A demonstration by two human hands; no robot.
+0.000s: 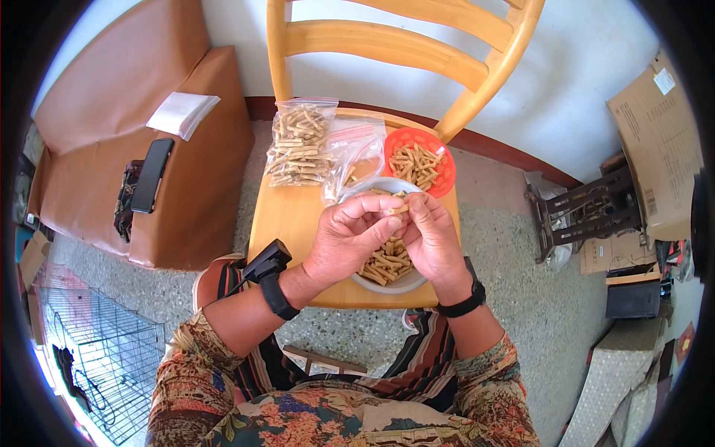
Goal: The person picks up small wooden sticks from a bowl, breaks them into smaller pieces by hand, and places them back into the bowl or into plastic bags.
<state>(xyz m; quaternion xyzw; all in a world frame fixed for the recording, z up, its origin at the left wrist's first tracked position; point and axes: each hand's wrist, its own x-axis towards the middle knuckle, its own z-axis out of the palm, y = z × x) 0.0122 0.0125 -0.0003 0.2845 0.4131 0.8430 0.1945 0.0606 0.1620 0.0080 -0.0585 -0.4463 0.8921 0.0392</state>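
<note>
Above a pale grey bowl (397,287) on the chair seat, my left hand (348,237) and my right hand (432,242) meet fingertip to fingertip. Both are closed in a pinch on one short tan stick (399,210), which looks like a dried root piece. Many similar tan sticks (387,264) lie in the bowl, partly hidden by my hands. Just behind, a red plastic basket (448,179) holds more of them. A filled clear zip bag (302,145) lies at the back left of the seat, beside a second bag (356,153) with only a few pieces inside.
The wooden chair (279,246) stands against a white wall. To the left, a brown sofa (201,164) carries a phone (153,175) and a white packet (182,115). A wire cage (104,343) sits lower left. Cardboard boxes (659,149) and a dark metal stand (592,212) are at right.
</note>
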